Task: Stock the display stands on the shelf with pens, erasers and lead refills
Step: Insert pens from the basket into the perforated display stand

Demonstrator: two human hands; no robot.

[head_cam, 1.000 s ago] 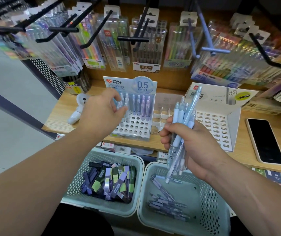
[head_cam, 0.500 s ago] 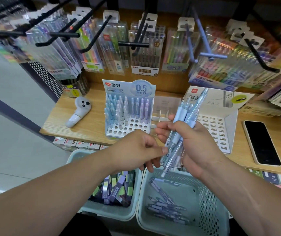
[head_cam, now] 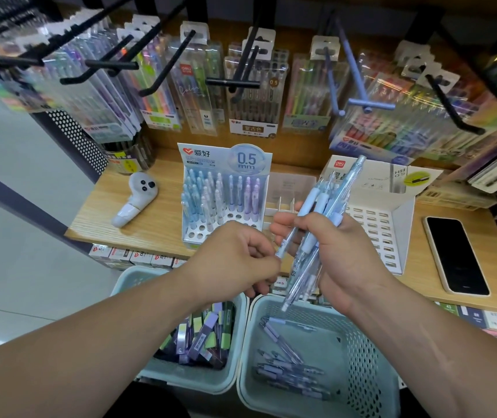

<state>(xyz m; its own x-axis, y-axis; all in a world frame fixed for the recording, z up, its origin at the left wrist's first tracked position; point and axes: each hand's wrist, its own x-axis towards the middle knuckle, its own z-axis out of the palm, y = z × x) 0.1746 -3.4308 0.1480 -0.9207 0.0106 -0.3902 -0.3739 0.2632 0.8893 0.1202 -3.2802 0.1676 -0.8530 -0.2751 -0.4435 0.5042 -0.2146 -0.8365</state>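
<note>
My right hand (head_cam: 328, 251) grips a bundle of light blue pens (head_cam: 316, 212), held upright in front of the shelf. My left hand (head_cam: 235, 257) pinches the lower end of one pen (head_cam: 283, 245) of that bundle. Behind my hands stands the 0.5 mm pen display stand (head_cam: 226, 164), its back rows filled with blue and purple pens and its front holes bare. A white slotted display stand (head_cam: 382, 230) stands to its right, with a small divided clear holder (head_cam: 283, 203) between them.
Two teal baskets sit below the shelf: the left one (head_cam: 180, 381) holds lead refill boxes, the right one (head_cam: 361, 357) holds several pens. A phone (head_cam: 455, 254) lies on the wooden shelf (head_cam: 150, 224) at right, a white controller (head_cam: 135, 197) at left. Pen packs hang on black hooks above.
My left hand left the 0.5 mm stand, came back to the bundle in my right hand and took hold of one pen's lower end.
</note>
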